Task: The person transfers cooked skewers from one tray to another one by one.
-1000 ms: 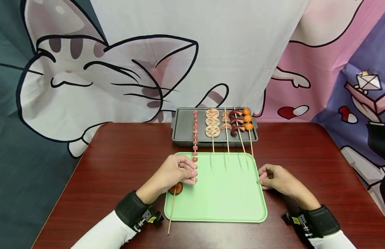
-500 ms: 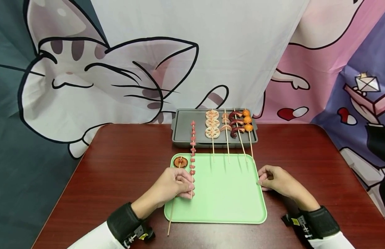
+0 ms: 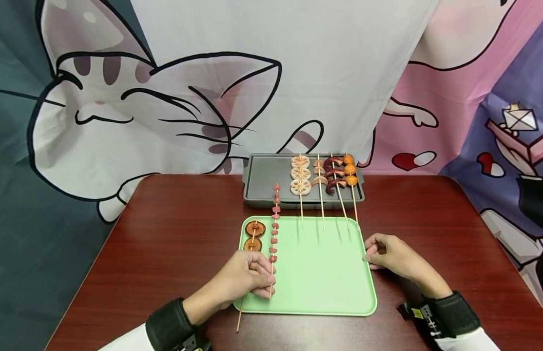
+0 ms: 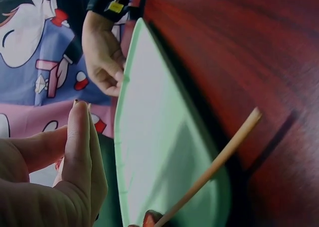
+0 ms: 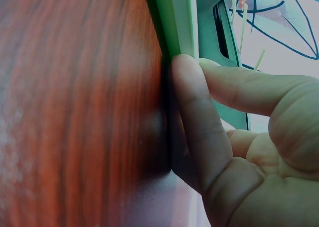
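Observation:
My left hand (image 3: 247, 277) pinches the bare lower end of a skewer of small red meat pieces (image 3: 274, 232), holding it above the left part of a light green tray (image 3: 324, 273). Under that hand lies a mushroom skewer (image 3: 255, 228), two brown round slices showing and its stick poking past the tray's near edge. The left wrist view shows that stick (image 4: 214, 167) crossing the tray rim. At the tray's right edge, my right hand (image 3: 392, 252) grips the rim between thumb and fingers, seen closely in the right wrist view, where the hand (image 5: 239, 137) holds the green edge.
Behind the green tray stands a dark grey grill pan (image 3: 264, 178). On it lie skewers of lotus root slices (image 3: 300, 186), pale curved pieces (image 3: 319, 180), octopus tentacles (image 3: 335, 184) and orange balls (image 3: 351, 180), sticks reaching over the green tray. A printed cloth hangs behind the table (image 3: 179, 234).
My left hand has drawn the meat skewer off the grill pan toward me, lowering it over the tray's left side. The mushroom slices have come into view. My right hand stays at the rim.

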`<state>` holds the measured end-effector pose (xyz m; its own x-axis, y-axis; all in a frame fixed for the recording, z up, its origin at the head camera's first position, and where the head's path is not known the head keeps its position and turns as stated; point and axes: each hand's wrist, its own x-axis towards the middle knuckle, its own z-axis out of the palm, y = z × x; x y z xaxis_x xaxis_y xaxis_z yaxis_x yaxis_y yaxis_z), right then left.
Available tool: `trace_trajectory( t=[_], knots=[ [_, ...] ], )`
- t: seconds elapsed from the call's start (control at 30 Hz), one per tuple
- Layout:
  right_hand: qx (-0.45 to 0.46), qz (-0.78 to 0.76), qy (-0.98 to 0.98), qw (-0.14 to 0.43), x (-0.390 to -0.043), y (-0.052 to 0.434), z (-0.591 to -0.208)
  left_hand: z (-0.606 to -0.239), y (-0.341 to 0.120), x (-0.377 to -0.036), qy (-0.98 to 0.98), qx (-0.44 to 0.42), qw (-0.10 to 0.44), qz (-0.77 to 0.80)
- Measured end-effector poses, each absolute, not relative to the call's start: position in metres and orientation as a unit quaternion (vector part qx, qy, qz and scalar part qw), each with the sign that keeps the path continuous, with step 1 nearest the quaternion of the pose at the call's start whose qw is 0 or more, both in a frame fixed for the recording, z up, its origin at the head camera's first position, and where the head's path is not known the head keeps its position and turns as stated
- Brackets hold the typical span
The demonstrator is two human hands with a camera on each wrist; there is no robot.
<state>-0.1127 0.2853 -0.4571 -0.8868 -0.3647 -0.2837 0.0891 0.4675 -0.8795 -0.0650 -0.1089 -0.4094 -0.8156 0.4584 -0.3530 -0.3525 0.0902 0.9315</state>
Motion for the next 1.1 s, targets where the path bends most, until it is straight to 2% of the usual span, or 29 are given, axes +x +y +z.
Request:
trace_trajectory(
  t=[0.57, 1.1],
  knots=[
    [-0.085, -0.509, 0.827, 0.222, -0.112, 0.285, -0.458, -0.427, -0.114, -0.038, 0.654, 0.009, 0.321, 0.686],
    [-0.084, -0.511, 0.826, 0.224, -0.113, 0.286, -0.457, -0.434, -0.119, -0.024, 0.664, 0.003, 0.317, 0.678]
  ],
)
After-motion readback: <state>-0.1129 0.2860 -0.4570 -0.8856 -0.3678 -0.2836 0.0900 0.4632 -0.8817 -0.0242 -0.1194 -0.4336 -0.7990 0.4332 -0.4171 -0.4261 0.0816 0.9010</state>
